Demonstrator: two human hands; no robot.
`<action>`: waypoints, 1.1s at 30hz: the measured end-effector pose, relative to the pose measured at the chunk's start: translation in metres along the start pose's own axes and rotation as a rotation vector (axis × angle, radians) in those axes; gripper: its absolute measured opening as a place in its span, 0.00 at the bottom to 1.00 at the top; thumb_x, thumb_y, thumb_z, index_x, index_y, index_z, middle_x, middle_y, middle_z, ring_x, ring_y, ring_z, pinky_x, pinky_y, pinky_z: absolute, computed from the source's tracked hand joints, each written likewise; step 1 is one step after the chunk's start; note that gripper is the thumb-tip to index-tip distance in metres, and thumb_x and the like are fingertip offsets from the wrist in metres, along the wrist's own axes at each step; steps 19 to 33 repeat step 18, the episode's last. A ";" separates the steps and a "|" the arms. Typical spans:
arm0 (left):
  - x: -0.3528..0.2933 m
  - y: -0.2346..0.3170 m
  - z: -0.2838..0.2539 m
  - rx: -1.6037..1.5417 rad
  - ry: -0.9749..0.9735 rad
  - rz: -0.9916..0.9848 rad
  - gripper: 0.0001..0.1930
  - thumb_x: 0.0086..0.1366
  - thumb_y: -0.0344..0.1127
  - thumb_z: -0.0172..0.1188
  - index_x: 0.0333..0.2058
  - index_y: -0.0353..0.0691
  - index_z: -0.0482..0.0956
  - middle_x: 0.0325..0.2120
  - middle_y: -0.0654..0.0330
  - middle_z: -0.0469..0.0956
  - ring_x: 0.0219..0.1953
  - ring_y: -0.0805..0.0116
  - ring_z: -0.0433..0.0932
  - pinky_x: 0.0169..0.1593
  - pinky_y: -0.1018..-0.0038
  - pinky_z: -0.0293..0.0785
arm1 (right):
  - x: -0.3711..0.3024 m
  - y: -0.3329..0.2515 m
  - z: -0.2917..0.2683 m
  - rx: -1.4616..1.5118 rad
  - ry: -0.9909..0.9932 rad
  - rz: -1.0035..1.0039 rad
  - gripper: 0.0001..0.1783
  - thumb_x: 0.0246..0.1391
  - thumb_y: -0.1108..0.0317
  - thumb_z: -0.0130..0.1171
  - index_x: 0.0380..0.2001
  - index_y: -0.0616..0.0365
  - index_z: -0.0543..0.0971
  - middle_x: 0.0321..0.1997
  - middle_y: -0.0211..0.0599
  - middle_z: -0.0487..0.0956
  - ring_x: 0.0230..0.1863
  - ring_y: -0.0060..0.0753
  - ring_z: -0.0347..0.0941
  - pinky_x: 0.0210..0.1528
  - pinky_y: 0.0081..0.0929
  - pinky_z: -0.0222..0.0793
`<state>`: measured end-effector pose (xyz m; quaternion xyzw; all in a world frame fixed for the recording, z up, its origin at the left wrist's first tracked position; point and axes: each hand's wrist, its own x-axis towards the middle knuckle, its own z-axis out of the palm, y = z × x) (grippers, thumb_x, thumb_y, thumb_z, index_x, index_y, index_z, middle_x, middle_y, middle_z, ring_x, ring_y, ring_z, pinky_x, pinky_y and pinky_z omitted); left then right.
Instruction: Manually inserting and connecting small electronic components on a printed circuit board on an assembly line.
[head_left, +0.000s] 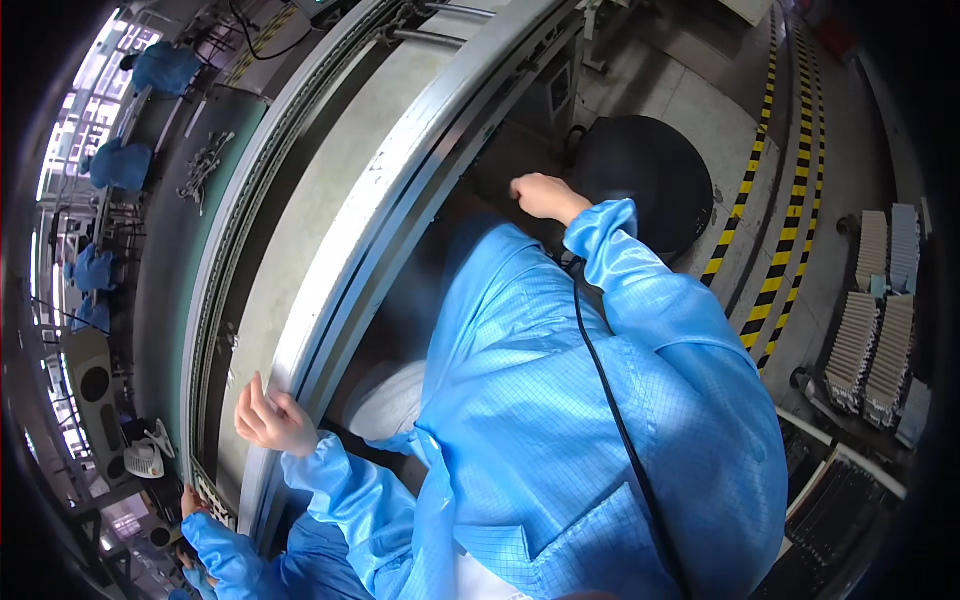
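Observation:
My left hand (pixel 272 418) is raised over the near metal rail (pixel 340 270) of the conveyor line. Its fingers are slightly bent and apart, with nothing seen between them. My right hand (pixel 548 197) is held out beside a round black stool seat (pixel 645 185), fingers curled into a loose fist. No object shows in it, though the inner side of the fingers is turned from view. A thin black cable (pixel 600 375) runs down the front of my blue smock (pixel 560 400).
Along the left runs the pale conveyor belt (pixel 330 140). Another person's blue sleeve (pixel 225 550) is close at the lower left, and a white fan-like device (pixel 146 458) stands beyond. Striped floor tape (pixel 795 200) and racks of stacked trays (pixel 875 330) lie at the right.

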<state>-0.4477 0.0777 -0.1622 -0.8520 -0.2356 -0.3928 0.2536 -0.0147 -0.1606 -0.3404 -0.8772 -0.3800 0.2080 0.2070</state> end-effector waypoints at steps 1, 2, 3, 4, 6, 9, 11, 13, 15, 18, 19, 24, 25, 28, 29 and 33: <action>-0.001 0.000 0.001 -0.008 0.004 -0.007 0.16 0.63 0.29 0.57 0.49 0.42 0.83 0.44 0.55 0.80 0.47 0.55 0.76 0.52 0.60 0.69 | -0.004 0.010 -0.002 0.010 -0.056 0.022 0.18 0.53 0.73 0.49 0.44 0.52 0.83 0.48 0.44 0.83 0.54 0.48 0.78 0.55 0.42 0.73; -0.001 -0.001 0.002 -0.016 0.010 -0.012 0.16 0.63 0.29 0.56 0.49 0.42 0.83 0.44 0.55 0.80 0.47 0.55 0.76 0.51 0.59 0.69 | -0.004 0.025 0.001 0.032 -0.054 0.028 0.18 0.53 0.73 0.50 0.44 0.51 0.84 0.47 0.44 0.83 0.52 0.48 0.79 0.53 0.42 0.74; -0.003 -0.003 0.002 -0.011 -0.002 -0.013 0.16 0.63 0.29 0.56 0.49 0.42 0.83 0.44 0.55 0.80 0.47 0.55 0.76 0.51 0.59 0.69 | -0.009 0.034 -0.001 0.083 0.012 0.028 0.17 0.52 0.74 0.51 0.43 0.53 0.83 0.45 0.44 0.84 0.50 0.48 0.80 0.51 0.41 0.75; -0.004 -0.004 0.002 -0.002 0.003 -0.014 0.16 0.63 0.29 0.56 0.48 0.41 0.84 0.44 0.55 0.80 0.46 0.55 0.75 0.51 0.59 0.69 | -0.015 0.043 -0.003 0.133 0.079 0.031 0.16 0.52 0.76 0.51 0.43 0.54 0.83 0.44 0.44 0.84 0.48 0.47 0.81 0.49 0.39 0.75; -0.005 -0.002 -0.001 0.004 -0.007 -0.019 0.16 0.62 0.29 0.56 0.48 0.41 0.84 0.43 0.54 0.80 0.45 0.55 0.75 0.51 0.59 0.69 | -0.030 0.064 -0.005 0.309 0.241 0.003 0.13 0.52 0.77 0.54 0.41 0.58 0.81 0.40 0.47 0.84 0.44 0.46 0.82 0.45 0.36 0.76; -0.005 -0.004 -0.001 0.014 0.005 -0.055 0.16 0.62 0.29 0.55 0.47 0.40 0.84 0.42 0.53 0.80 0.44 0.55 0.75 0.51 0.60 0.69 | -0.074 0.065 -0.036 0.498 0.037 -0.051 0.08 0.60 0.77 0.53 0.40 0.62 0.80 0.40 0.40 0.83 0.43 0.34 0.81 0.46 0.28 0.75; -0.010 -0.004 0.001 -0.037 0.037 -0.099 0.16 0.61 0.30 0.55 0.46 0.38 0.84 0.41 0.52 0.79 0.44 0.54 0.75 0.49 0.60 0.69 | -0.111 0.029 -0.089 0.756 -0.135 -0.149 0.08 0.65 0.76 0.51 0.41 0.64 0.80 0.40 0.35 0.82 0.44 0.27 0.79 0.47 0.25 0.74; -0.005 0.006 -0.004 -0.006 0.037 -0.081 0.16 0.60 0.30 0.56 0.46 0.38 0.84 0.41 0.52 0.79 0.43 0.54 0.75 0.48 0.60 0.69 | -0.160 -0.026 -0.165 0.760 -0.009 -0.253 0.10 0.65 0.76 0.49 0.43 0.65 0.80 0.43 0.38 0.81 0.43 0.27 0.78 0.48 0.25 0.74; 0.002 0.008 0.007 -0.052 0.077 -0.036 0.17 0.58 0.29 0.57 0.46 0.37 0.84 0.40 0.51 0.79 0.43 0.54 0.75 0.46 0.60 0.69 | -0.199 -0.054 -0.216 0.677 0.392 -0.546 0.24 0.58 0.67 0.54 0.56 0.67 0.73 0.49 0.50 0.79 0.48 0.40 0.78 0.55 0.36 0.72; -0.006 0.012 0.004 -0.058 0.098 -0.072 0.16 0.57 0.26 0.58 0.44 0.36 0.84 0.39 0.53 0.79 0.42 0.55 0.75 0.48 0.62 0.69 | -0.191 -0.099 -0.287 -0.055 0.268 -0.843 0.39 0.58 0.43 0.55 0.60 0.67 0.70 0.54 0.51 0.76 0.57 0.46 0.73 0.59 0.42 0.68; -0.006 0.012 0.004 -0.058 0.098 -0.072 0.16 0.57 0.26 0.58 0.44 0.36 0.84 0.39 0.53 0.79 0.42 0.55 0.75 0.48 0.62 0.69 | -0.191 -0.099 -0.287 -0.055 0.268 -0.843 0.39 0.58 0.43 0.55 0.60 0.67 0.70 0.54 0.51 0.76 0.57 0.46 0.73 0.59 0.42 0.68; -0.006 0.012 0.004 -0.058 0.098 -0.072 0.16 0.57 0.26 0.58 0.44 0.36 0.84 0.39 0.53 0.79 0.42 0.55 0.75 0.48 0.62 0.69 | -0.191 -0.099 -0.287 -0.055 0.268 -0.843 0.39 0.58 0.43 0.55 0.60 0.67 0.70 0.54 0.51 0.76 0.57 0.46 0.73 0.59 0.42 0.68; -0.006 0.012 0.004 -0.058 0.098 -0.072 0.16 0.57 0.26 0.58 0.44 0.36 0.84 0.39 0.53 0.79 0.42 0.55 0.75 0.48 0.62 0.69 | -0.191 -0.099 -0.287 -0.055 0.268 -0.843 0.39 0.58 0.43 0.55 0.60 0.67 0.70 0.54 0.51 0.76 0.57 0.46 0.73 0.59 0.42 0.68; -0.006 0.012 0.004 -0.058 0.098 -0.072 0.16 0.57 0.26 0.58 0.44 0.36 0.84 0.39 0.53 0.79 0.42 0.55 0.75 0.48 0.62 0.69 | -0.191 -0.099 -0.287 -0.055 0.268 -0.843 0.39 0.58 0.43 0.55 0.60 0.67 0.70 0.54 0.51 0.76 0.57 0.46 0.73 0.59 0.42 0.68; -0.006 0.012 0.004 -0.058 0.098 -0.072 0.16 0.57 0.26 0.58 0.44 0.36 0.84 0.39 0.53 0.79 0.42 0.55 0.75 0.48 0.62 0.69 | -0.191 -0.099 -0.287 -0.055 0.268 -0.843 0.39 0.58 0.43 0.55 0.60 0.67 0.70 0.54 0.51 0.76 0.57 0.46 0.73 0.59 0.42 0.68; -0.006 0.012 0.004 -0.058 0.098 -0.072 0.16 0.57 0.26 0.58 0.44 0.36 0.84 0.39 0.53 0.79 0.42 0.55 0.75 0.48 0.62 0.69 | -0.191 -0.099 -0.287 -0.055 0.268 -0.843 0.39 0.58 0.43 0.55 0.60 0.67 0.70 0.54 0.51 0.76 0.57 0.46 0.73 0.59 0.42 0.68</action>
